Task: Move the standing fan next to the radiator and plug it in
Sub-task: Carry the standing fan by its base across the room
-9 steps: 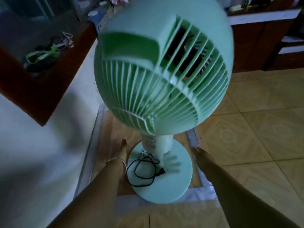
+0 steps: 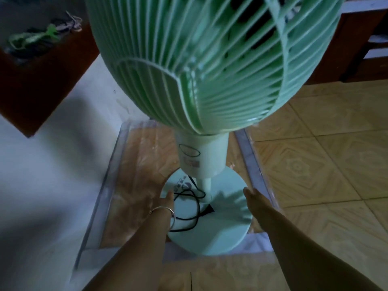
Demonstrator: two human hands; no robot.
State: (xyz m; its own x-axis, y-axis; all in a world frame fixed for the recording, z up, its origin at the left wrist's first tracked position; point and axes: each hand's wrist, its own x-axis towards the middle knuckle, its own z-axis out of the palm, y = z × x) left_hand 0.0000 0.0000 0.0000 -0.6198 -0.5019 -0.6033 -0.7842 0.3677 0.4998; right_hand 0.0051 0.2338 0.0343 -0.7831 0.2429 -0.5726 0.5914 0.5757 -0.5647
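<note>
The mint-green standing fan (image 2: 199, 66) fills the upper middle, its grille close to the camera. Its short column runs down to a round base (image 2: 222, 234) on the floor. A black power cord (image 2: 189, 206) lies coiled on that base, with its plug (image 2: 207, 211) near the column foot. My left hand (image 2: 163, 201), a bangle on its wrist, reaches down to the base's left rim with fingers spread and blurred. My right hand (image 2: 252, 197) stretches to the right rim, fingers extended. Neither hand visibly grips anything. No radiator is in view.
The base stands within a clear plastic frame (image 2: 254, 164) on patterned tan floor tiles (image 2: 315, 164). A white wall (image 2: 42, 175) runs along the left, with a dark wooden frame (image 2: 42, 87) holding green cords above it. Wooden furniture (image 2: 357, 49) stands at the back right.
The view has dropped closer to the fan, so its head looms larger. Both hands have reached further down, to the two sides of the base.
</note>
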